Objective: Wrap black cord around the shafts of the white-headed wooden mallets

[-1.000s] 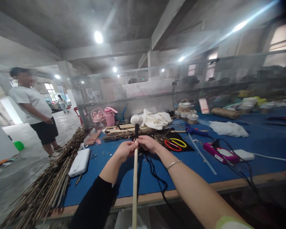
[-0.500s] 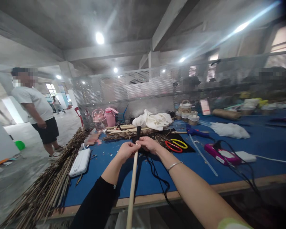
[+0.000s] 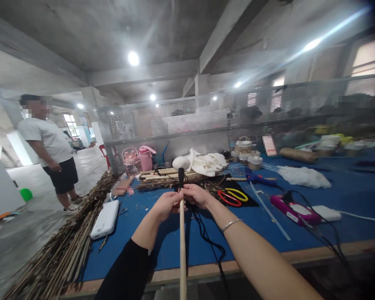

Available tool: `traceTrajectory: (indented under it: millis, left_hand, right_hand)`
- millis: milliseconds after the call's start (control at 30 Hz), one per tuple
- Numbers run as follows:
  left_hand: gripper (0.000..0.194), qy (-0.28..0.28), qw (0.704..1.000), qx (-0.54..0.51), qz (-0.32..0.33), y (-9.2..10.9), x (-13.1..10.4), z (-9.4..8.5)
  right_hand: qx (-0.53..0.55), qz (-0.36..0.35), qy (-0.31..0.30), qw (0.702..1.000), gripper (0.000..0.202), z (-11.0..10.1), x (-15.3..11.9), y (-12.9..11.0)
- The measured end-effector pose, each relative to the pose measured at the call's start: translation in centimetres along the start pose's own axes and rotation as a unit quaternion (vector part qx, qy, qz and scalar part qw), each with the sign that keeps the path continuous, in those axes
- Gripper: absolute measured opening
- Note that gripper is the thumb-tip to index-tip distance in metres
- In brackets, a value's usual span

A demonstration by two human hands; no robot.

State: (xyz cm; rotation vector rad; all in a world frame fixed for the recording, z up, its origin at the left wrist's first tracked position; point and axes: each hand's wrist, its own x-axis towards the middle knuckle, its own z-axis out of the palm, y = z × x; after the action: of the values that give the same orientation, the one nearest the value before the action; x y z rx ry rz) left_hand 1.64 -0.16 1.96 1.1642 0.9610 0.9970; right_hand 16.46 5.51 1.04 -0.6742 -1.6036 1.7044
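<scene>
A pale wooden stick [image 3: 183, 246] runs from the bottom edge up to my hands, its far end wrapped in black material [image 3: 181, 177]. My left hand [image 3: 167, 205] is closed round the stick just below the black part. Pinched at the same spot, my right hand [image 3: 197, 196] has its fingertips against the stick and the lower edge of the black wrap. Black cord [image 3: 206, 233] trails from below my right hand across the blue table. Red and yellow handled scissors [image 3: 234, 197] lie to the right of my right hand, on black cloth.
Dry stalks [image 3: 65, 246] are heaped along the table's left edge, by a white power bank [image 3: 105, 219]. White cloth [image 3: 206, 161] lies over sticks behind my hands. A blue glue gun [image 3: 259, 178] and magenta device [image 3: 295, 210] sit right. One person [image 3: 48, 141] stands at left.
The stick's near end has swung to the right, so the stick now points almost straight toward me. Both hands stay at the black wrap. The whole view has shifted slightly.
</scene>
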Motion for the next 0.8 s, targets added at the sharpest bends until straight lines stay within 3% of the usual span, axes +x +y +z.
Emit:
traceTrajectory:
  millis: [167,333,467,633,800]
  left_hand:
    - [0.043,0.080,0.993,0.088,0.008,-0.12,0.00,-0.06]
    - [0.045,0.090,0.986,0.133,0.036,0.04,0.07,-0.15]
    - [0.044,0.063,0.993,0.089,0.050,0.38,-0.06,-0.10]
    - [0.037,-0.011,1.000,-0.003,0.014,0.56,-0.36,0.17]
    - [0.040,0.087,0.992,0.089,-0.009,0.04,-0.17,0.26]
  right_hand:
    - [-0.047,0.007,0.033,0.998,0.034,-0.02,0.22,0.31]
    - [-0.053,0.008,0.039,0.998,0.034,0.11,0.19,0.21]
    - [-0.011,0.011,0.028,0.999,0.035,0.32,-0.17,-0.37]
    - [0.020,0.001,-0.019,1.000,0.035,0.09,-0.26,-0.40]
    - [-0.031,0.020,0.012,0.999,0.033,0.09,0.25,0.38]
